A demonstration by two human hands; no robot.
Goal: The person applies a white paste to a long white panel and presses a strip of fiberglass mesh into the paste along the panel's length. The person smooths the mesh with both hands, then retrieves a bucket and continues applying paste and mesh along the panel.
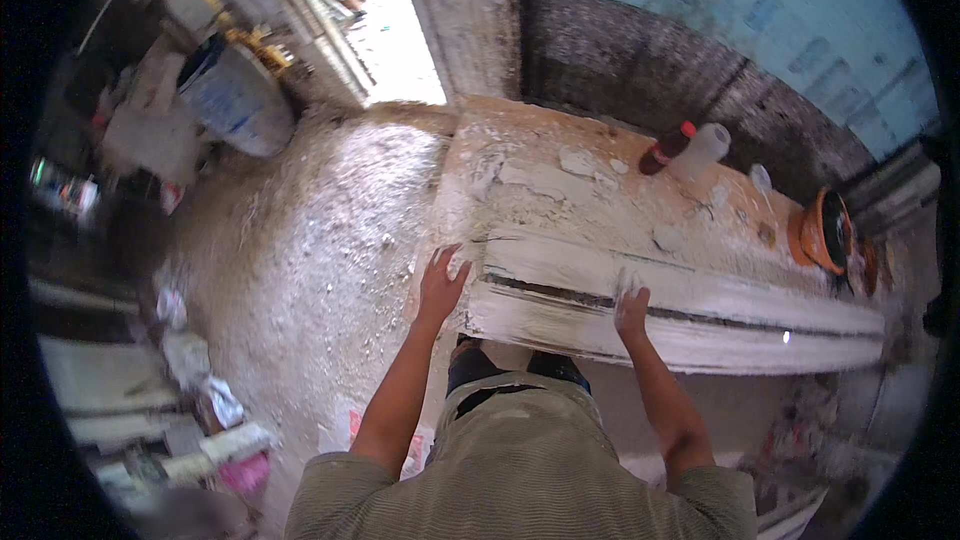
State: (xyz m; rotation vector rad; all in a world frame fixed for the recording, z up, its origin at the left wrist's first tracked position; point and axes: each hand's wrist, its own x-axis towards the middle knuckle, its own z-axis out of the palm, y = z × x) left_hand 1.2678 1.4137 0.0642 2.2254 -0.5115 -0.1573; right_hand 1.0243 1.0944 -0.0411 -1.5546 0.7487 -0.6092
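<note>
In front of me lies a bench of long, pale, dusty planks [560, 320] with a dark gap running lengthwise between them. My left hand [441, 285] hovers just off the bench's left end, fingers spread and nothing in them. Over the planks near the dark gap is my right hand [631, 312]. Its thumb stands apart from the fingers, which look whitish and somewhat blurred. I see no object in it, and whether it touches the wood I cannot tell.
Beyond the planks, a dusty ledge [540, 155] holds a dark red bottle [664, 150], a translucent bottle [704, 150] and an orange bucket [824, 230]. A stained drum [240, 100] stands at the far left beside a bright doorway [400, 50]. Debris lies at the lower left.
</note>
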